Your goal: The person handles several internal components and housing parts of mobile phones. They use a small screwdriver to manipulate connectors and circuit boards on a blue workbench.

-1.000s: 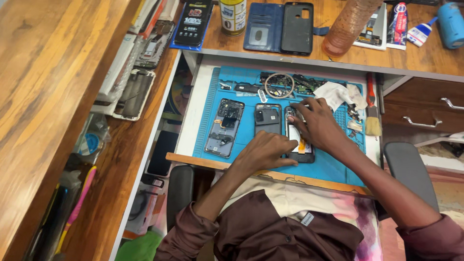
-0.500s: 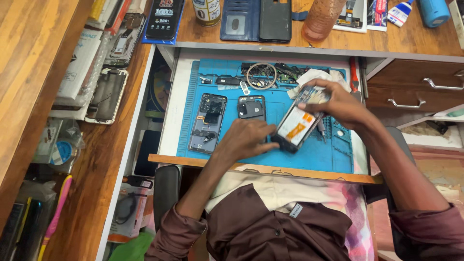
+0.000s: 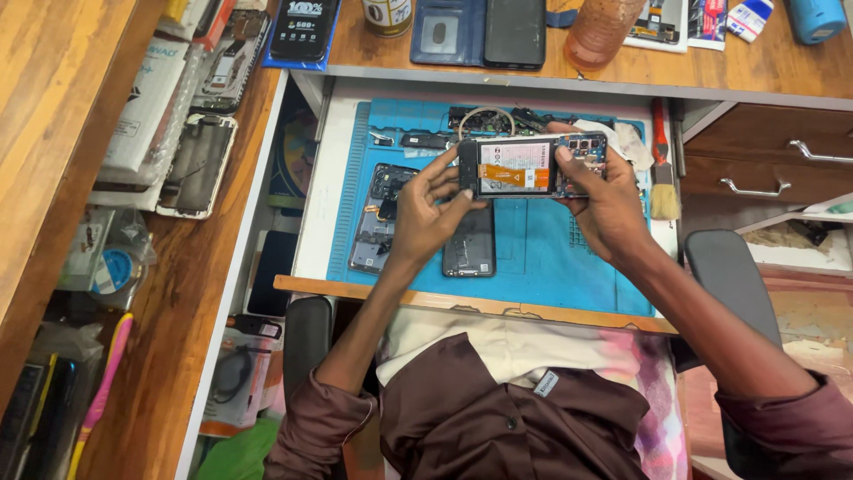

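Holding the opened black phone with the orange strip inside [image 3: 530, 167] just above the blue rubber mat [image 3: 551, 253], the left hand [image 3: 426, 213] and right hand [image 3: 604, 200] grip its ends and should keep it level.

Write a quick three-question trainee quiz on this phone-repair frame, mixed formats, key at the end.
1. True or false: the opened phone lies flat on the blue mat.
2. Which hand grips the phone's camera end? A) left hand B) right hand C) neither
3. Fill in: the brush lies at the mat's ____ edge, as seen in the picture.

Key
1. False: both hands hold it up above the mat.
2. B: the right hand holds the camera end; the left holds the other end.
3. Right.
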